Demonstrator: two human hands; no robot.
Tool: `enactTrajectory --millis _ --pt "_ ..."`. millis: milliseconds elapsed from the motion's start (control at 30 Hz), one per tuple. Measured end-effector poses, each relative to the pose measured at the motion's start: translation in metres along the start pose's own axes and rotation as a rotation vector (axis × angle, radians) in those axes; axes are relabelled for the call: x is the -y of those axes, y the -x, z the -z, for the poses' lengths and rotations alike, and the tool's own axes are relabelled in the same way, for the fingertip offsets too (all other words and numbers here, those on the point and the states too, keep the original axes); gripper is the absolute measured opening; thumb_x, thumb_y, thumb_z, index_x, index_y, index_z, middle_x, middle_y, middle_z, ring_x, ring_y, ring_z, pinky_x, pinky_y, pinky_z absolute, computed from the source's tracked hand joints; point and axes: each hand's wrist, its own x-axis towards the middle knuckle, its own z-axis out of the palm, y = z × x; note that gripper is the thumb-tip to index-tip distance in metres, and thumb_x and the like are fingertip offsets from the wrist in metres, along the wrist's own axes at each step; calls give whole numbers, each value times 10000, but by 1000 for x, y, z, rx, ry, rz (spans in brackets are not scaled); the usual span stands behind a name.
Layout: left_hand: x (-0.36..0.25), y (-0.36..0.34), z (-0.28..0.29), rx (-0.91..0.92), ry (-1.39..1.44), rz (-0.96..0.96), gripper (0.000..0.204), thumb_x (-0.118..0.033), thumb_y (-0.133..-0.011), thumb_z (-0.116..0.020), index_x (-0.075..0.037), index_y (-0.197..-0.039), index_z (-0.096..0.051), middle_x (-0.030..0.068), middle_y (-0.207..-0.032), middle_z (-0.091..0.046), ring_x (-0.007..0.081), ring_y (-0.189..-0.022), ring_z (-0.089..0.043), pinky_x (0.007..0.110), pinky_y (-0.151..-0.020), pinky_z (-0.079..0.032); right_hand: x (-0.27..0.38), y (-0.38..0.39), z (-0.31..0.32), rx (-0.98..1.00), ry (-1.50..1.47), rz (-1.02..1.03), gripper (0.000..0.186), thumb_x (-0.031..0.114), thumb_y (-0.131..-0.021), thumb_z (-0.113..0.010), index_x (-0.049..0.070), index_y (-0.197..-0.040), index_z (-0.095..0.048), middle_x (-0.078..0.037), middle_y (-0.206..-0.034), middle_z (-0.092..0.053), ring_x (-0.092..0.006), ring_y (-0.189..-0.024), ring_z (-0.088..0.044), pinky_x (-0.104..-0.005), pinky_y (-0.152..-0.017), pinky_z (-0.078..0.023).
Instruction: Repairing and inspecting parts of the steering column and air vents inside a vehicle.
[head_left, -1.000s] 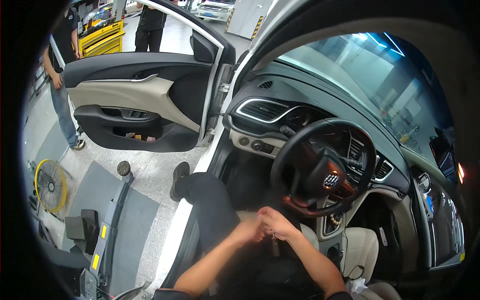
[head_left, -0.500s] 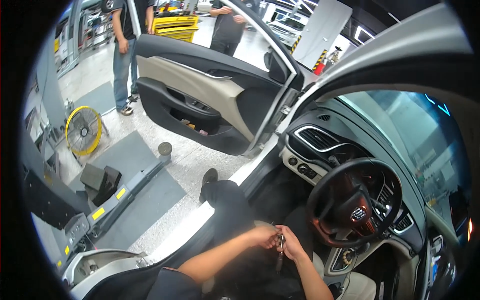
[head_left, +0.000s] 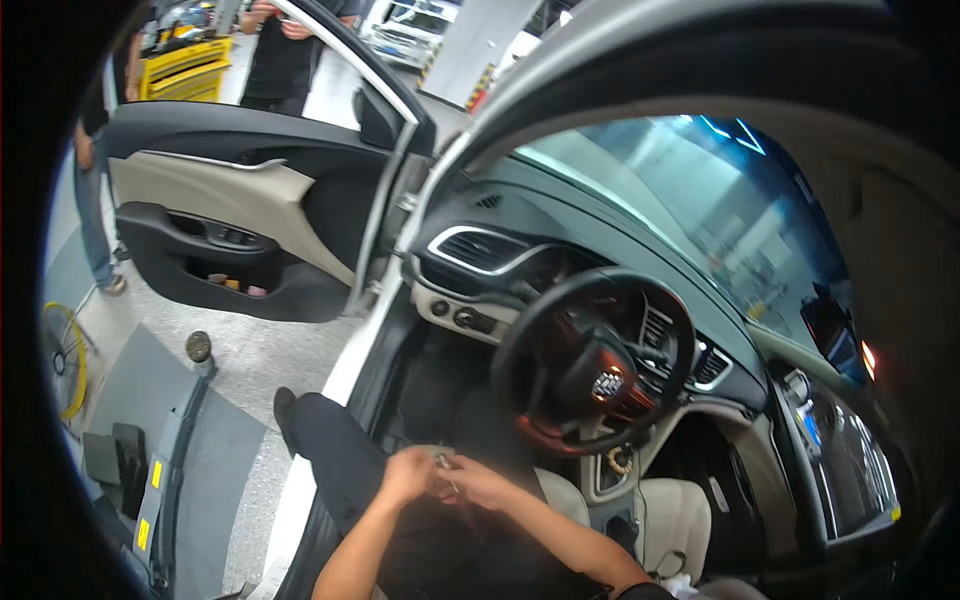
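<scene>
Small metal item sits btwn L hand and R hand, near steering wheel; both look curled round it, tho blur hides exact grip from me. Risk, I'd judge: loose pinch, drop into dark footwell.

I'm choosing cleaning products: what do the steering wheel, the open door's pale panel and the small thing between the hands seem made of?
Steering wheel: probably leather or soft plastic; it looks smooth and black with a satin sheen. Pale panel: likely moulded plastic or leatherette, matt and smoothly curved. Small thing: perhaps shiny metal, from a bright glint, but blur leaves it open.
</scene>
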Motion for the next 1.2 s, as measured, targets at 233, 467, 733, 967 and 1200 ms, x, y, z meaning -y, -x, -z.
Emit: enactTrajectory --millis 233,467,733,967,1200 --pt "-45 3 -2 1 -347 -175 157 -149 -792 -640 2 -808 -601 238 -753 -624 418 -764 -612 470 -678 -485 -26 42 34 -56 -13 71 593 109 -862 -638 -22 -1346 -322 -101 -941 -629 -148 -834 -604 -243 -653 -446" --pt "-61 20 2 276 -487 -373 136 -133 -779 -634 -15 -842 -617 194 -823 -621 384 -815 -603 452 -725 -480 -28 72 41 -215 367 83 375 171 -900 -581 30 -1232 -478 -48 -940 -623 -102 -738 -559 -226 -603 -453" --pt "-141 43 2 294 -356 -511 132 -70 -811 -623 -7 -926 -632 145 -909 -625 316 -827 -625 378 -737 -501 11 146 49 -65 306 306 347 217 -900 -609 21 -1172 -522 -70 -949 -618 -114 -717 -592 -260 -623 -513" --pt "-220 25 -24 435 342 -252 218 -164 -990 -434 32 -1018 -525 139 -928 -618 195 -675 -631 306 -630 -523 71 198 64 107 -363 917 221 153 -932 -553 0 -1090 -543 -108 -1017 -612 -161 -812 -624 -315 -714 -538" --pt "-314 -17 -45 381 178 -358 258 -224 -994 -439 4 -1039 -551 82 -875 -612 137 -630 -586 252 -574 -473 128 196 91 7 -565 1070 158 187 -933 -559 34 -972 -568 -83 -910 -607 -183 -810 -632 -304 -719 -530"
